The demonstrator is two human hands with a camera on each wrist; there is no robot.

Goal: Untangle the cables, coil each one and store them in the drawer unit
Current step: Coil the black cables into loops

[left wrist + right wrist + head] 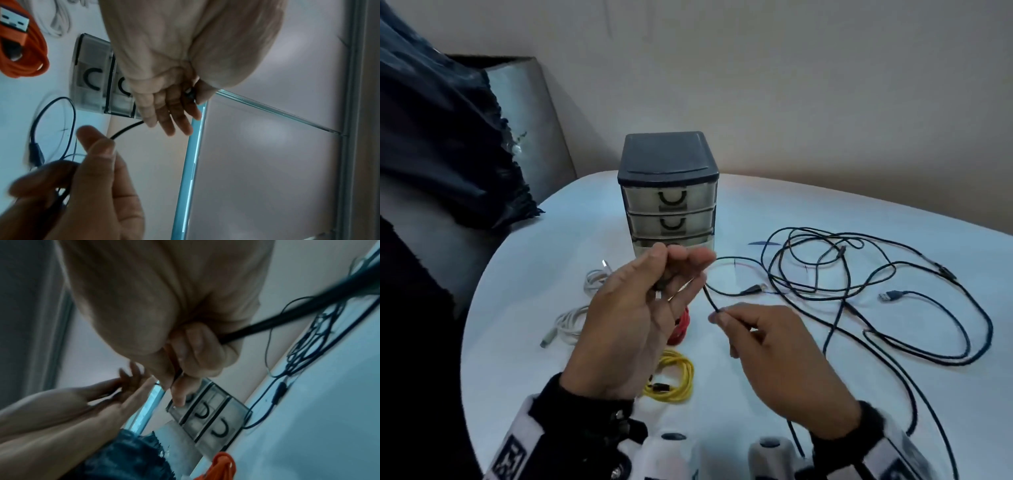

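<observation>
Black cable [710, 299] runs taut between both raised hands: the right hand [774, 356] pinches it by thumb and forefinger, the left hand [640, 308] grips its end. Beyond, its loops tangle on the white table [756, 394] beside the closed drawer unit [669, 192].

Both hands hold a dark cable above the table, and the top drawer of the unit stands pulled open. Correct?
Not quite: the head view shows the drawer unit with its visible drawers shut. The left hand and right hand do hold the dark cable above the table.
</observation>
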